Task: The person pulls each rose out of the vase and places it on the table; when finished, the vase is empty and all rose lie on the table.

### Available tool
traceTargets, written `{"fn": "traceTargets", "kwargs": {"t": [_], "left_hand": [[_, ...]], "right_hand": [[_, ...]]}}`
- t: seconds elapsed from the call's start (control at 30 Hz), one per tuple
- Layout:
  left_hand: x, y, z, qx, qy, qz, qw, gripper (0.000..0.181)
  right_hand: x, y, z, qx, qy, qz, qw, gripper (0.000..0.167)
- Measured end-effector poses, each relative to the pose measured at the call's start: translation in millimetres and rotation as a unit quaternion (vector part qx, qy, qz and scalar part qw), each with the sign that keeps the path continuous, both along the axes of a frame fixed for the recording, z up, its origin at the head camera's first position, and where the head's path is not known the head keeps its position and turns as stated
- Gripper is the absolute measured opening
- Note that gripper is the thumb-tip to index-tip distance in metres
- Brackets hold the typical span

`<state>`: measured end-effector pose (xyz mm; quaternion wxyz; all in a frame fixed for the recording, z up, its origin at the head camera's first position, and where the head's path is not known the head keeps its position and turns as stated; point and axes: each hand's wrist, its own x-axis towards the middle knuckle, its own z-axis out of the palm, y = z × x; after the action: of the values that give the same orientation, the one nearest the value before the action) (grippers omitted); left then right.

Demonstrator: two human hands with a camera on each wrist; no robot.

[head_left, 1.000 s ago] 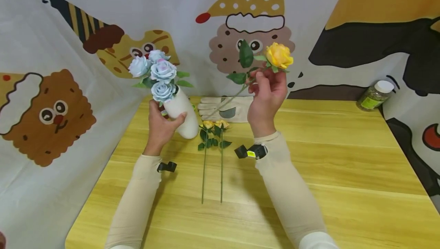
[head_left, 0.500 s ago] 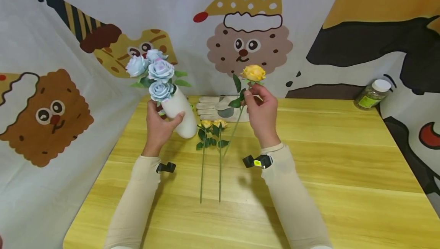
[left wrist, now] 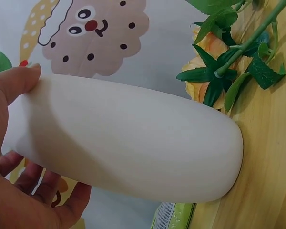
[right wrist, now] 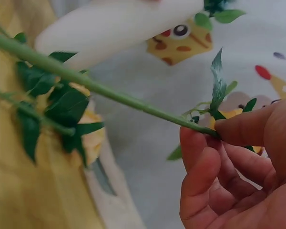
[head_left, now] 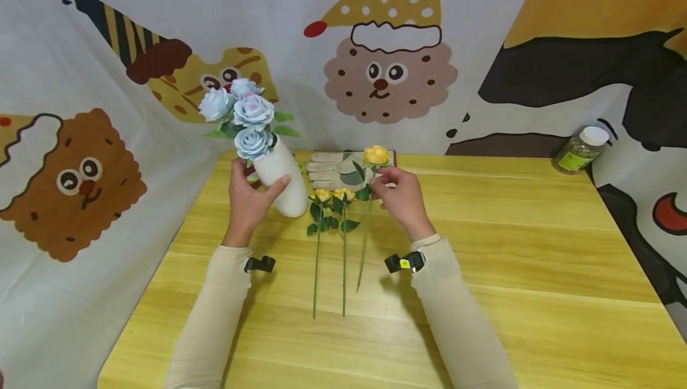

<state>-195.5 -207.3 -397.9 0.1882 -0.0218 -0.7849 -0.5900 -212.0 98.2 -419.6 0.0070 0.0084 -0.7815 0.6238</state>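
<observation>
My left hand (head_left: 251, 201) grips a white vase (head_left: 281, 177) that leans to the left, with several pale blue roses (head_left: 253, 110) in its mouth. In the left wrist view, fingers and thumb curl round the vase (left wrist: 133, 138). Pinched near the bloom by my right hand (head_left: 402, 198) is the stem of a yellow rose (head_left: 377, 155); the right wrist view shows the green stem (right wrist: 109, 91) between thumb and fingers (right wrist: 200, 167). Two other yellow roses (head_left: 322, 195) (head_left: 343, 194) lie side by side on the table between the hands, stems toward me.
Behind the roses, a pale glove (head_left: 326, 169) lies on the wooden table (head_left: 510, 246). A jar with a white lid (head_left: 581, 150) stands at the back right. A green packet (left wrist: 174, 215) shows behind the vase in the left wrist view. Cartoon-printed cloth hangs behind the table.
My right hand has come down and a little left with the yellow rose, whose stem now points toward me beside the two others. The left hand and vase have hardly moved.
</observation>
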Motion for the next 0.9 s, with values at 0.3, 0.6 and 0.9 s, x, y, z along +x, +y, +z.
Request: {"fn": "traceTargets", "kwargs": {"t": [0.3,0.6,0.9], "left_hand": [[-5.7,-2.9,-10.4,-0.009,-0.007,0.007,0.9999,0.082],[1.9,2.0,-5.2,-0.030,-0.005,0.011,0.9995,0.082],[-16.3,-11.8,-29.8,-0.028,0.003,0.012,0.9995,0.084]], "right_hand": [[-4.5,4,-31.5,-0.008,-0.067,0.016,0.9976,0.035],[-6.4,2,-59.7,-0.039,-0.108,0.016,0.9933,0.029],[-0.7,-2,-67.8,-0.016,-0.140,0.058,0.9883,0.033]]}}
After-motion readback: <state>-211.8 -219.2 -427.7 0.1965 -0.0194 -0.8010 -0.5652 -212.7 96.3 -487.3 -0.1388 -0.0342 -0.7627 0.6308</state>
